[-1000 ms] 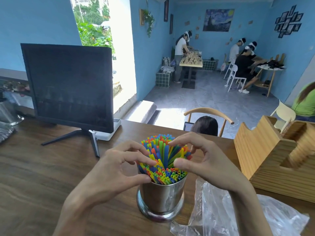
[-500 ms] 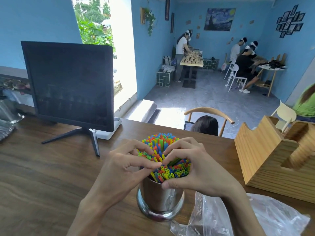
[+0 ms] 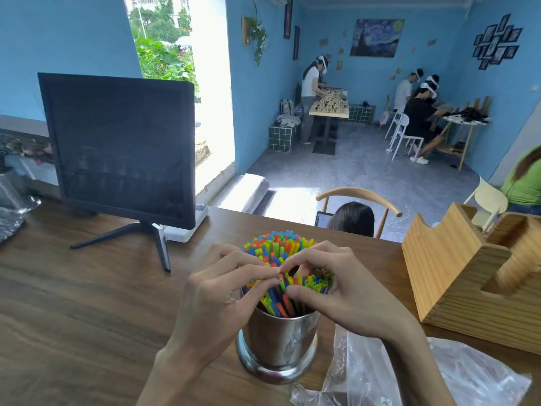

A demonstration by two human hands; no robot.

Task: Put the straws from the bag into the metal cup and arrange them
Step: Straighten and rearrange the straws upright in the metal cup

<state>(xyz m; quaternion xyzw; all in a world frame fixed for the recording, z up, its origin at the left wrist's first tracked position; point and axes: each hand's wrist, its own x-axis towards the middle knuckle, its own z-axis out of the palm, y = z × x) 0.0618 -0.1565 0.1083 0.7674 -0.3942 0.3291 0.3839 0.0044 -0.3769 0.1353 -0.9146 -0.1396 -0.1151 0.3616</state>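
My hands, left and right, have closed in from 9 and 3 o'clock, pinching the straws together in the metal cup, so I judge arranging nearly done.

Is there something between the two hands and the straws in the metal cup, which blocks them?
Nothing visible blocks them. The left hand and the right hand are both already curled round the bundle of straws, which stands in the metal cup. The plastic bag lies on the table beside the cup, out of the way.
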